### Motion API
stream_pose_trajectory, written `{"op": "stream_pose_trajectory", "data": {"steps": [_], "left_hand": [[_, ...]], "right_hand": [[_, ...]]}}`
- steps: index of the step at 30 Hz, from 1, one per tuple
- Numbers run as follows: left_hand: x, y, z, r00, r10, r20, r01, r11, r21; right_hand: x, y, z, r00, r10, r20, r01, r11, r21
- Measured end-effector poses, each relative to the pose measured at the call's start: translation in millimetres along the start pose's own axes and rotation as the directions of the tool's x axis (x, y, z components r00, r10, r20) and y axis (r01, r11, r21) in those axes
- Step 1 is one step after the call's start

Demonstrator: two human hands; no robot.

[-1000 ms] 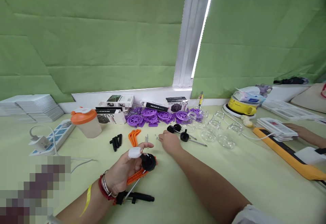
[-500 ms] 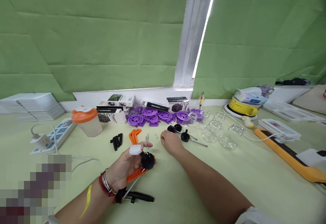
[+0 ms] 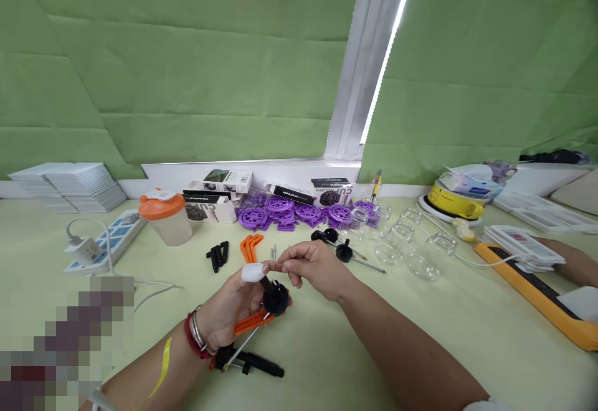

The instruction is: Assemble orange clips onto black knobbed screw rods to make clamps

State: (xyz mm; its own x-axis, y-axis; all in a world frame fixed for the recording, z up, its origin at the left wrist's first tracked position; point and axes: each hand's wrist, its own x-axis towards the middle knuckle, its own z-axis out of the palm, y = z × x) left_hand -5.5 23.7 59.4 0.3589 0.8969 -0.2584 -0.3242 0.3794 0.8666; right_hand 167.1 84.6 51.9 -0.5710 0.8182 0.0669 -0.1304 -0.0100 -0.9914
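Note:
My left hand [image 3: 231,311] grips a black and orange assembly [image 3: 268,308] with a metal rod and a black round knob, low over the pale green table [image 3: 420,324]. A white bandage wraps one left fingertip. My right hand [image 3: 315,268] is pinched on a tiny metal part, too small to identify, right at the top of the assembly, touching my left fingertips. Beyond the hands lie orange brackets [image 3: 250,248], thin metal pins [image 3: 274,253], small black pieces [image 3: 218,255] and black knobs on rods [image 3: 343,250].
Purple wheels [image 3: 280,213] and small boxes [image 3: 219,187] line the back edge. An orange-lidded cup [image 3: 166,217] and a power strip [image 3: 107,240] stand left. Clear glass jars [image 3: 411,246], a yellow device [image 3: 451,196] and an orange tool [image 3: 537,289] are right, where another person's arm [image 3: 572,261] rests.
My right hand has left the table near the pins and come back to the assembly in my left hand, pinching a small part. The view has shifted slightly.

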Motion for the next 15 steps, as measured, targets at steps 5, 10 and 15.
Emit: {"op": "stream_pose_trajectory", "data": {"steps": [5, 10, 15], "left_hand": [[-1, 1, 7.6, 0.991, -0.100, 0.086, 0.108, 0.989, -0.099], [-1, -3, 12.6, 0.983, -0.139, 0.116, 0.157, 0.975, -0.156], [-3, -3, 17.2, 0.986, -0.144, 0.082, 0.158, 0.965, -0.209]], "right_hand": [[-5, -1, 3, 0.992, 0.020, 0.127, -0.023, 0.999, 0.022], [-6, -3, 3, 0.983, -0.033, 0.182, 0.049, 0.995, -0.086], [-6, -7, -1, 0.947, -0.144, 0.286, 0.217, 0.946, -0.242]]}}
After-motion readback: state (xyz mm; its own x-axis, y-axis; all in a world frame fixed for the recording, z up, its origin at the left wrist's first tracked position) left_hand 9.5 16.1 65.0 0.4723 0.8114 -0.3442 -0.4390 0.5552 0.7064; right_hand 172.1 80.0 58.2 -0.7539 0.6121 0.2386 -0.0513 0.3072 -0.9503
